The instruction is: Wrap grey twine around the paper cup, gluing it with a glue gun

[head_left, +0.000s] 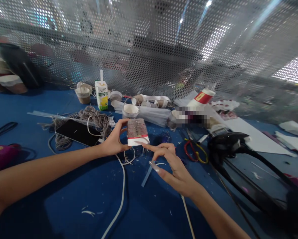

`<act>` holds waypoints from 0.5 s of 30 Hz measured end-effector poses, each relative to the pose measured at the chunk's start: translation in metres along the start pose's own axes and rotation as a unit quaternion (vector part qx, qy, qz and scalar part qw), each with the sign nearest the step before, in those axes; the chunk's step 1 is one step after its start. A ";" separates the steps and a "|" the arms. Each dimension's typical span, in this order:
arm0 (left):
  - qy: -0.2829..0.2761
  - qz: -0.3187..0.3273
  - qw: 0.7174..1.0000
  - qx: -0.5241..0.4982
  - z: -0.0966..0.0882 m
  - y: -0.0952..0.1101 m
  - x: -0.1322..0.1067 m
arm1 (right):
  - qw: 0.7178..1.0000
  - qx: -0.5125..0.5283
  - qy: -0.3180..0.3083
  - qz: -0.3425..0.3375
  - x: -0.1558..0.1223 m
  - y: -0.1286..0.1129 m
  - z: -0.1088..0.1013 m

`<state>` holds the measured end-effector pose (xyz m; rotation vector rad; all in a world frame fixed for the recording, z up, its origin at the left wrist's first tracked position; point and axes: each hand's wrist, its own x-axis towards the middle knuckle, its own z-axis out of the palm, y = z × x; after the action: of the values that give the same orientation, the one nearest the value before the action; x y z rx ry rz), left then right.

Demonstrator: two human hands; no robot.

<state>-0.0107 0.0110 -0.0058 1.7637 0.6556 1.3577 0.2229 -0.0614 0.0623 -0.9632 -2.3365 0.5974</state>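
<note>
My left hand [116, 141] grips a small paper cup [138, 132] from its left side, above the middle of the table. Grey-brown cord is wound in rows around most of the cup; a red and white band shows bare at its lower, wider end. My right hand [175, 166] is to the right and nearer me. Its index fingertip touches or nearly touches the cup's lower edge, and its thumb stands apart from the fingers. Beneath the hands lie a loop of white cord [129, 157] and a translucent glue stick [147, 176].
Behind my left forearm are a black phone [76, 132] and tangled grey cord [95, 116]. A drink carton [101, 96] stands farther back. To the right lie scissors [198, 154] and a black headset-like object [228, 142]. A perforated metal screen [139, 49] borders the blue table [76, 192].
</note>
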 end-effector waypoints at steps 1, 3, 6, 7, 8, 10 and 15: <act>-0.001 -0.004 1.000 -0.006 0.000 0.000 0.000 | 1.000 0.013 0.009 0.009 0.000 0.002 -0.001; -0.003 -0.005 1.000 -0.016 0.000 0.000 0.000 | 0.998 0.045 0.030 0.024 -0.001 0.005 -0.003; -0.003 0.005 1.000 -0.028 0.001 -0.001 0.000 | 0.994 0.081 0.056 0.052 -0.003 0.010 -0.006; -0.003 0.008 0.999 -0.033 0.001 -0.001 0.000 | 0.992 0.092 0.062 0.060 -0.003 0.013 -0.006; -0.001 0.008 0.999 -0.035 0.001 -0.001 0.000 | 0.990 0.106 0.071 0.064 -0.004 0.015 -0.007; 0.001 0.006 0.999 -0.038 0.000 -0.001 0.000 | 0.985 0.137 0.088 0.064 -0.004 0.021 -0.008; -0.011 0.010 0.999 -0.036 -0.002 -0.005 -0.001 | 0.968 0.163 0.146 0.123 0.001 0.037 -0.014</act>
<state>-0.0125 0.0133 -0.0103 1.7308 0.5708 1.3566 0.2496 -0.0334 0.0521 -1.1060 -1.8041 0.8446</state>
